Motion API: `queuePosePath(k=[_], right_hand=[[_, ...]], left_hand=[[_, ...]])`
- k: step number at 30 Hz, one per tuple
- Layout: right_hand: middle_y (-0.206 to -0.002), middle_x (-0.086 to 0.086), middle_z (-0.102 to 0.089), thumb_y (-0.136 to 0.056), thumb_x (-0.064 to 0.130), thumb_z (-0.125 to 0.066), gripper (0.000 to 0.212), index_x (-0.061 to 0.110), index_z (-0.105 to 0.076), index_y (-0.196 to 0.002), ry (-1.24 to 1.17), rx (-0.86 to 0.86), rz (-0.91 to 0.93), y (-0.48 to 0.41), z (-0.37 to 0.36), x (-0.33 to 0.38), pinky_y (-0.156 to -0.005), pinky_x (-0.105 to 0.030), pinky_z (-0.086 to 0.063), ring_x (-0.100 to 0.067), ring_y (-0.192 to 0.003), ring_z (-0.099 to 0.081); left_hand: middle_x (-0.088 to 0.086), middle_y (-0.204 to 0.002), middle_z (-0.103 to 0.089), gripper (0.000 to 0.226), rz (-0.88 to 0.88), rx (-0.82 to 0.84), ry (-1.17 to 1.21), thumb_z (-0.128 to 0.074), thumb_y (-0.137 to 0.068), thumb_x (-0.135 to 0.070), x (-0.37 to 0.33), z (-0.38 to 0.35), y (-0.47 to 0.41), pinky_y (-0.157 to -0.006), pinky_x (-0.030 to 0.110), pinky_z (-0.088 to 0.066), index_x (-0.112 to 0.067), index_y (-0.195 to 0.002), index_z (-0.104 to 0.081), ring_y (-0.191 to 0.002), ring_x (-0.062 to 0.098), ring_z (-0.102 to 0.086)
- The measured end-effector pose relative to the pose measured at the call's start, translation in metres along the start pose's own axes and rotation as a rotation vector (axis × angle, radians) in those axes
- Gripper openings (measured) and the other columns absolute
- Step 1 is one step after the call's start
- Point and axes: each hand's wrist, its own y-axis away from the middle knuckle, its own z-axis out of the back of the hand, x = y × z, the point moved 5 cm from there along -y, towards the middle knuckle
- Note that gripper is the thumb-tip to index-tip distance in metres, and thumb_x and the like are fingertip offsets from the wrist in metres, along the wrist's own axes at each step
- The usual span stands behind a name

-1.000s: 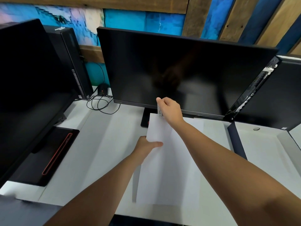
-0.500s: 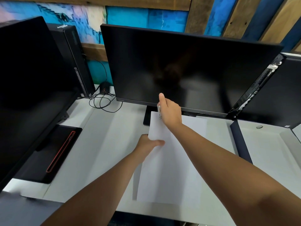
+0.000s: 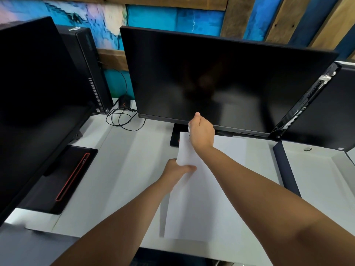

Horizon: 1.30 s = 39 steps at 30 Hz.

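Up creeps the right hand (image 3: 202, 131), curled round a slim clear object (image 3: 189, 129) atop the paper (image 3: 201, 204) under the monitor (image 3: 211, 77), left hand (image 3: 177, 170) pinching its side: keep that sheet flat and steady

The white desk (image 3: 123, 169) carries a monitor (image 3: 221, 79), a tower (image 3: 90, 70) and looped cables (image 3: 123, 118).

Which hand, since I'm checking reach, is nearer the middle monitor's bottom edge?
Right. The right hand, gripping a slim shiny object, is up just in front of the monitor's bottom edge; the left hand grips the paper lower down, nearer the person.
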Motion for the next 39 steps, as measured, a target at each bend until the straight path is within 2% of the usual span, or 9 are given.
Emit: queuePosePath(k=[5, 9, 15, 20, 23, 26, 30, 35, 39], right_hand=[[-0.070, -0.011, -0.057, -0.103, 0.027, -0.023, 0.050, 0.003, -0.055, -0.073, 0.032, -0.031, -0.003, 0.004, -0.003, -0.001, -0.064, -0.029, -0.043, -0.023, -0.069, -0.057], [-0.072, -0.012, -0.059, -0.103, 0.027, -0.022, 0.053, -0.002, -0.059, -0.078, 0.025, -0.031, 0.001, 0.007, -0.006, -0.003, -0.072, -0.038, -0.048, -0.030, -0.075, -0.060], [-0.073, -0.010, -0.063, -0.100, 0.036, -0.028, 0.053, 0.002, -0.064, -0.081, 0.004, 0.034, 0.011, 0.010, -0.008, -0.004, -0.088, -0.043, -0.050, -0.025, -0.078, -0.061], [-0.075, -0.004, -0.062, -0.101, 0.038, -0.028, 0.055, 0.003, -0.069, -0.089, 0.000, 0.096, -0.033, 0.005, 0.003, -0.003, -0.086, -0.040, -0.049, -0.020, -0.078, -0.058], [-0.087, -0.009, -0.070, -0.100, 0.040, -0.024, 0.057, 0.009, -0.070, -0.088, -0.003, 0.077, -0.058, -0.004, 0.012, -0.010, -0.087, -0.041, -0.049, -0.023, -0.085, -0.062], [-0.091, -0.009, -0.070, -0.100, 0.041, -0.021, 0.059, 0.014, -0.071, -0.082, 0.023, 0.053, -0.095, -0.011, 0.023, -0.018, -0.089, -0.043, -0.048, -0.025, -0.090, -0.061], [-0.093, -0.009, -0.071, -0.098, 0.043, -0.019, 0.060, 0.015, -0.070, -0.082, 0.061, 0.043, -0.122, -0.016, 0.036, -0.031, -0.089, -0.044, -0.048, -0.026, -0.091, -0.060], [-0.094, -0.010, -0.069, -0.100, 0.042, -0.019, 0.060, 0.013, -0.070, -0.085, 0.087, 0.035, -0.096, -0.017, 0.049, -0.042, -0.089, -0.042, -0.048, -0.027, -0.091, -0.060], [-0.090, -0.008, -0.067, -0.101, 0.040, -0.020, 0.059, 0.010, -0.070, -0.088, 0.115, 0.023, -0.056, -0.014, 0.050, -0.046, -0.085, -0.036, -0.044, -0.025, -0.089, -0.058]], left_hand=[[0.008, -0.098, -0.074, 0.029, 0.007, -0.001, 0.006, -0.078, -0.073, -0.016, 0.005, 0.002, 0.001, -0.079, 0.035, -0.056, -0.011, -0.100, -0.070, -0.091, 0.027, -0.070], [0.006, -0.096, -0.076, 0.033, 0.009, 0.036, 0.015, -0.078, -0.066, -0.020, 0.012, 0.003, 0.002, -0.088, 0.042, -0.056, -0.013, -0.098, -0.073, -0.090, 0.025, -0.072], [0.004, -0.097, -0.075, 0.047, 0.024, 0.024, -0.023, -0.080, -0.059, -0.030, 0.012, 0.004, 0.001, -0.089, 0.044, -0.056, -0.014, -0.102, -0.071, -0.091, 0.025, -0.071], [0.006, -0.094, -0.076, 0.036, 0.017, 0.039, -0.001, -0.082, -0.064, -0.021, 0.011, 0.005, 0.000, -0.087, 0.045, -0.056, -0.013, -0.098, -0.073, -0.088, 0.026, -0.072], [0.008, -0.097, -0.076, 0.034, 0.019, 0.042, 0.011, -0.082, -0.066, -0.015, 0.011, 0.006, 0.000, -0.089, 0.043, -0.056, -0.010, -0.098, -0.073, -0.090, 0.027, -0.072], [0.008, -0.100, -0.075, 0.033, 0.019, 0.039, 0.025, -0.082, -0.068, -0.012, 0.012, 0.007, -0.001, -0.090, 0.042, -0.055, -0.010, -0.100, -0.073, -0.094, 0.027, -0.071], [0.010, -0.104, -0.073, 0.034, 0.014, 0.041, 0.046, -0.078, -0.073, -0.006, 0.011, 0.007, -0.002, -0.087, 0.036, -0.055, -0.006, -0.106, -0.070, -0.096, 0.027, -0.070], [0.007, -0.101, -0.074, 0.031, 0.009, 0.035, 0.049, -0.079, -0.072, -0.007, 0.011, 0.005, -0.003, -0.084, 0.034, -0.055, -0.008, -0.103, -0.071, -0.094, 0.025, -0.070], [-0.003, -0.088, -0.074, 0.021, -0.010, 0.055, 0.068, -0.077, -0.074, -0.005, 0.010, 0.002, -0.002, -0.069, 0.024, -0.054, -0.017, -0.091, -0.071, -0.081, 0.013, -0.070]])
